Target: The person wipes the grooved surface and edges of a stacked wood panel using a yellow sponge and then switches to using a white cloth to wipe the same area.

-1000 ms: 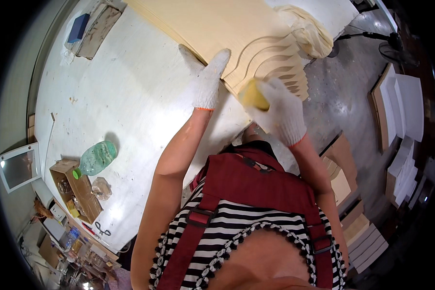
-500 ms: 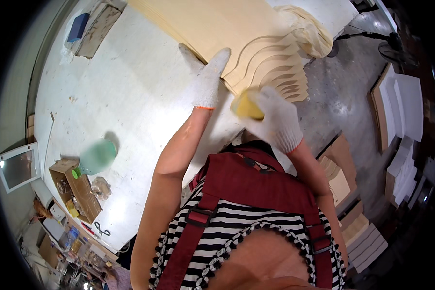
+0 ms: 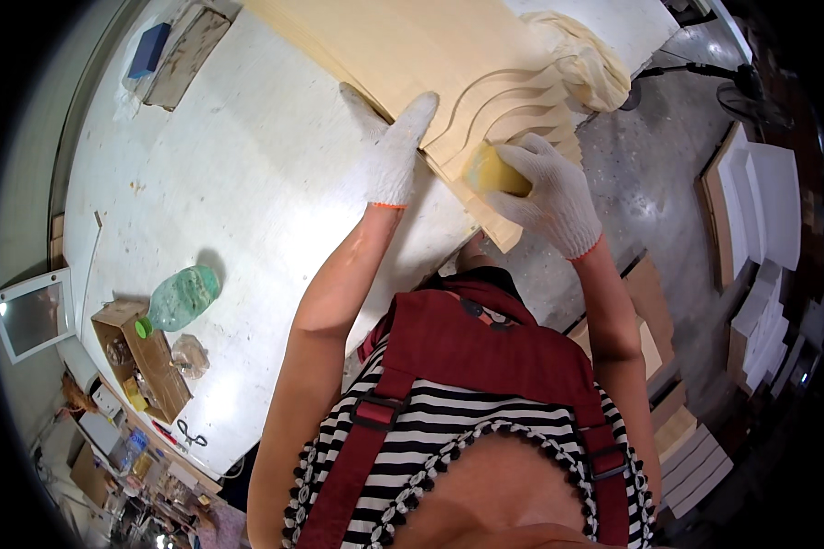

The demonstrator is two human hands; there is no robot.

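A stack of pale wooden boards (image 3: 384, 46) lies across the table, its near end fanned into wavy, stepped edges. My left hand (image 3: 395, 151), in a white knit glove, holds the stack's left edge, thumb on top and the other fingers along the side, partly hidden. In my gloved right hand (image 3: 554, 197) is a yellow sponge-like block (image 3: 496, 171), pressed against the wavy board ends near the front corner. My fingers hide part of the block. Below it, one board end sticks out past the table edge.
A crumpled cream cloth (image 3: 590, 64) lies by the boards' right side. On the white table (image 3: 247, 174) are a green-tinted bottle (image 3: 185, 297), a cardboard box (image 3: 142, 357), scissors (image 3: 190, 434) and a blue block (image 3: 149, 50). A fan (image 3: 751, 91) and stacked panels (image 3: 760, 201) stand right.
My right hand has moved right and slightly up with the yellow block, uncovering the board end below. My left hand stays in place.
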